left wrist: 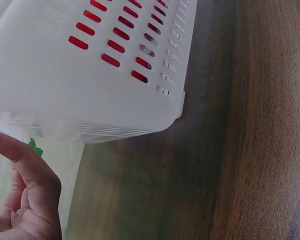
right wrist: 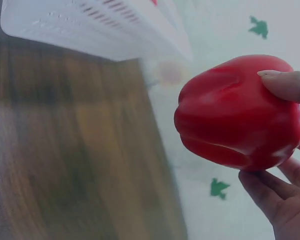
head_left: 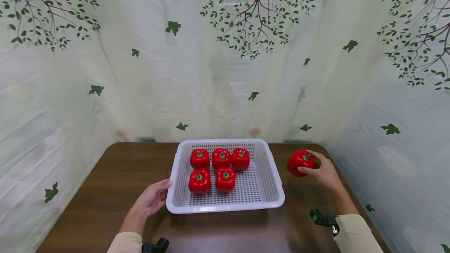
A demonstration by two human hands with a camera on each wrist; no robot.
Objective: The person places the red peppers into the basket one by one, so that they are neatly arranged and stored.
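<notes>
A white perforated plastic basket [head_left: 225,208] stands on the table with several red bell peppers [head_left: 199,182] inside, green stems up, grouped toward its left and middle. At its left side my left hand [head_left: 152,200] holds the rim with the fingertips; the left wrist view shows bent fingers by the basket's wall [left wrist: 90,95]. To the right of the basket, my right hand [head_left: 325,170] grips another red bell pepper [head_left: 299,163] between thumb and fingers. In the right wrist view this pepper [right wrist: 235,117] appears in front of the wall covering, apart from the basket [right wrist: 85,30].
The brown wood-grain table [head_left: 137,167] extends to both sides of the basket. A pale curtain [head_left: 218,89] with printed branches and green leaves surrounds its back and sides. A dark wrist-worn device [head_left: 325,220] sits at each sleeve.
</notes>
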